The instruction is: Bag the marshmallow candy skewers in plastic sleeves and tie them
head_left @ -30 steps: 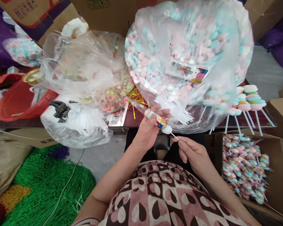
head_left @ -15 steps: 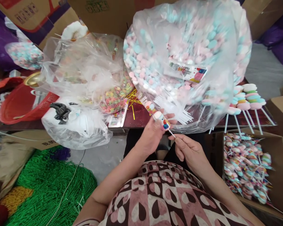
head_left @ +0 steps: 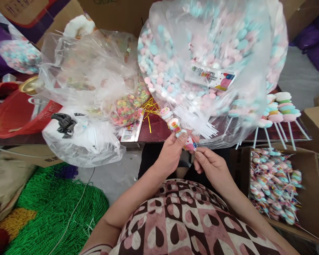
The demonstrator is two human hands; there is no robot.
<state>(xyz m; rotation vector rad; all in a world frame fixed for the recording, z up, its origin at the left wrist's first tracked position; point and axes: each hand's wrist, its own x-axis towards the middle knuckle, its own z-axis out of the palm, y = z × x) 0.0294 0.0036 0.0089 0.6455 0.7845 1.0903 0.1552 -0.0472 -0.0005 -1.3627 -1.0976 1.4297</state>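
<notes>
My left hand [head_left: 171, 153] is closed around a marshmallow lollipop [head_left: 173, 124] in a clear, printed plastic bag, its thumb pressing on the wrapping. The stacked pastel marshmallows point up and to the left, past my fingers. My right hand [head_left: 210, 162] pinches the lower end, where the printed bag [head_left: 190, 144] narrows around the stick; the stick is mostly hidden there. Just beyond my hands lie white sticks [head_left: 208, 130] and gold twist ties [head_left: 150, 109]. Unwrapped marshmallow lollipops [head_left: 286, 108] rest at the table's right edge, sticks jutting over it.
A big clear bag of pastel marshmallows [head_left: 159, 71] fills the back. Left of it are a bag of ring candies [head_left: 124, 110], a white plastic bag [head_left: 87, 141] and a red basket [head_left: 18, 113]. An open carton [head_left: 309, 184] of wrapped lollipops stands low at right; green cords [head_left: 61, 209] lie at left.
The bag's printed end now reaches my right fingers, covering the stick that showed before. The marshmallows stand out farther above my left hand, and my right hand has moved slightly up.
</notes>
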